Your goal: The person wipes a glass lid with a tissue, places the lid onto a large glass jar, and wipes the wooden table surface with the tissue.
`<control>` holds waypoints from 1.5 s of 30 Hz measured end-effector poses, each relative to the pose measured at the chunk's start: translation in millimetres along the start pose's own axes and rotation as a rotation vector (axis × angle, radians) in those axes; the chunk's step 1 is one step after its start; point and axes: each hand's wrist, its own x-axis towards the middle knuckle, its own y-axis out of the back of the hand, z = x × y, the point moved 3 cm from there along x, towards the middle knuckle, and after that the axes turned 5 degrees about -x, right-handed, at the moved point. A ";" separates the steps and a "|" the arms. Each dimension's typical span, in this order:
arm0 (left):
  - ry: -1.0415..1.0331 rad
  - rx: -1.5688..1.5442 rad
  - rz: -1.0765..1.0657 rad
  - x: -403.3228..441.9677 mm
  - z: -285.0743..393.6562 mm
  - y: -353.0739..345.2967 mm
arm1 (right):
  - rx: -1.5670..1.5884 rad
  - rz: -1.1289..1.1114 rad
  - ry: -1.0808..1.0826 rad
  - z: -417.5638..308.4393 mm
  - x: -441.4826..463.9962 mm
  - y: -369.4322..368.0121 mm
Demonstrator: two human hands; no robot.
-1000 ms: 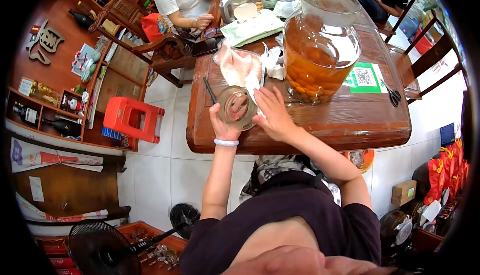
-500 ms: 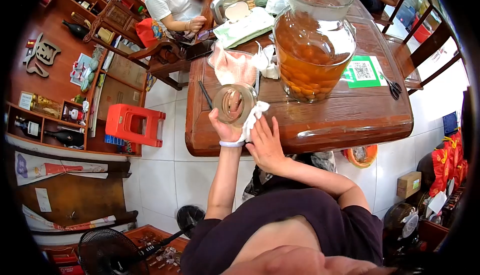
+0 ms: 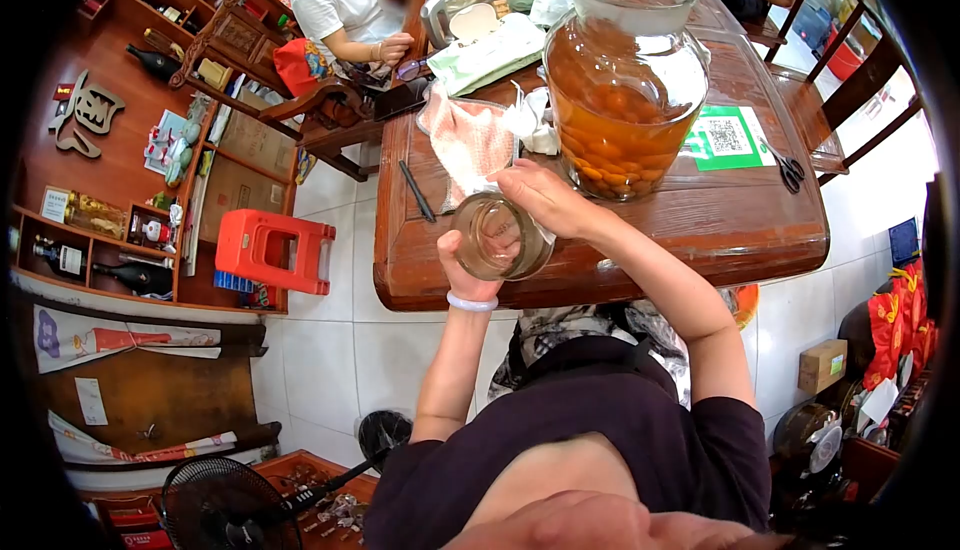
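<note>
A clear glass jar is held over the front edge of the wooden table, its round mouth tilted up toward me. My left hand is closed around its lower left side, with the thumb up along the glass. On the jar's far right side, my right hand presses with bent fingers; the white tissue seen under it earlier is now mostly hidden. Just beyond lies a pink cloth. To the left of it is a black pen.
A large glass jar of amber liquid and orange fruit stands on the table. Crumpled tissue, a green QR card and scissors lie nearby. A red stool is at left. Another person sits across.
The glass jar has moved toward me and to the right, in my left hand. My right hand has shifted from its near side up to its far right side, covering the white tissue.
</note>
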 end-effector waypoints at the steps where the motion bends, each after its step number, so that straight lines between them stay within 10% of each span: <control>1: -0.033 0.026 0.063 -1.3 0.4 -3.8 | 0.058 0.080 0.026 -6.6 -2.8 0.0; 13: -0.078 -0.043 0.031 6.4 2.1 1.9 | -0.408 0.673 0.192 -30.6 -64.1 -50.2; 20: 0.047 -0.007 0.032 -3.8 -3.9 -8.7 | -0.280 0.277 0.095 -19.3 2.2 18.3; 23: 0.153 0.020 -0.079 -8.0 -3.7 -16.1 | 0.079 -0.282 -0.324 1.7 21.7 12.2; 33: -0.065 0.070 0.084 1.2 4.5 -14.3 | -0.309 0.527 0.152 -2.1 -41.0 -14.8; 37: -0.211 0.019 0.143 2.0 -10.9 -19.2 | 0.077 0.707 0.056 -7.9 -59.6 -60.1; 43: -0.292 0.223 -0.076 -11.5 -19.4 -27.5 | 0.345 0.680 0.014 8.5 -55.4 -29.8; 45: 0.020 0.184 -0.132 -10.1 -0.3 -23.5 | 0.246 0.634 0.060 4.0 -56.3 -18.7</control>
